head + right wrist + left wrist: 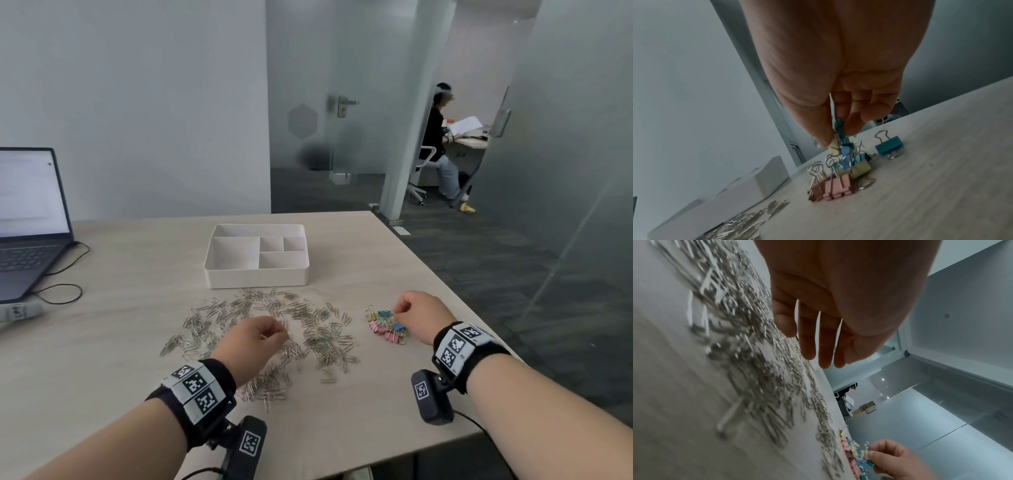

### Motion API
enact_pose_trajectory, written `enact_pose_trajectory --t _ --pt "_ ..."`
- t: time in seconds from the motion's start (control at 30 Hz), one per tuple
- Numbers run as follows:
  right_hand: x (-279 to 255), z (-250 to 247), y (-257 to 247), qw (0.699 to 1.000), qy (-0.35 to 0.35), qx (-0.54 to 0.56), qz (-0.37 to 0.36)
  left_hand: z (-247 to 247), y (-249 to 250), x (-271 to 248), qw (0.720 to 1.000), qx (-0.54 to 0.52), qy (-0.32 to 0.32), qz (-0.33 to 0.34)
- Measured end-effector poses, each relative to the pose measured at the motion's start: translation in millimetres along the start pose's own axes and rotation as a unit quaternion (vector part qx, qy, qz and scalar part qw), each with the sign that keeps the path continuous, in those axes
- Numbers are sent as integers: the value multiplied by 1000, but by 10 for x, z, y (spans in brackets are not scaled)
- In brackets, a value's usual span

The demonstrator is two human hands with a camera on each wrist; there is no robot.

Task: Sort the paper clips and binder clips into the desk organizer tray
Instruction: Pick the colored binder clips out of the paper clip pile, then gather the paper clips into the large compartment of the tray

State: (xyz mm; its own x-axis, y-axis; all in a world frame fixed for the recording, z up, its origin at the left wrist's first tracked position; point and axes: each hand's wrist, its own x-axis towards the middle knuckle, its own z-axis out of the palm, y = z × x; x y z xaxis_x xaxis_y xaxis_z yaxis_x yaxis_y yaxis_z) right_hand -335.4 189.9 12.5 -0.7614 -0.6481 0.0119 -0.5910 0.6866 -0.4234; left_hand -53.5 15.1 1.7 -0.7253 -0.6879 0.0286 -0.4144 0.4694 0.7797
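Head view shows the left hand (253, 334) poised over the middle of the paper clips (308, 322), fingers bent downward toward the pile; the left wrist view shows the fingers (807, 340) extended and relaxed, close above the clips with nothing held between them. Right hand (419, 313) is at the small cluster of binder clips (385, 323) near the right edge of the table (120, 342); in the right wrist view, thumb and fingertips (854, 123) pinch several clips at the top of the cluster, a teal one and a pale yellow one among them, while pink, yellow and blue clips lie on the table beneath. One teal binder clip (889, 146) stands just beside the cluster, apart from it. Paper clips are spread loosely across the middle of the table, toward the near edge. Desk organizer tray (257, 277), white with several compartments, sits beyond the paper clips toward the far edge; no clips are visible in any compartment. An open laptop (27, 219) stands at the left edge with a black cable (65, 284) looping beside it. Both wrists carry black bands with square coded markers.
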Motion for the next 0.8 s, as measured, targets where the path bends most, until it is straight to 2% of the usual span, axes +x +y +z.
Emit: enact_pose_trajectory --t 0.23,0.33,0.43,0.57,0.67,0.8 --pt "8 18 -171 997 4 -72 -39 -328 -237 30 991 132 -2 -2" --pt "-55 52 -344 997 0 -55 -62 -483 -399 49 966 256 -19 -7" --pt "-148 104 -588 992 -82 -24 -93 -645 -526 23 936 347 -19 -54" --pt "-264 175 -877 966 -229 -89 -80 -883 -640 -42 911 390 -27 -132" --pt "-319 219 -1039 952 -274 -118 -72 -972 -660 -76 912 368 -56 -174" --pt "-328 322 -1208 941 -294 -147 -82 -949 -617 -70 918 337 -106 -182"
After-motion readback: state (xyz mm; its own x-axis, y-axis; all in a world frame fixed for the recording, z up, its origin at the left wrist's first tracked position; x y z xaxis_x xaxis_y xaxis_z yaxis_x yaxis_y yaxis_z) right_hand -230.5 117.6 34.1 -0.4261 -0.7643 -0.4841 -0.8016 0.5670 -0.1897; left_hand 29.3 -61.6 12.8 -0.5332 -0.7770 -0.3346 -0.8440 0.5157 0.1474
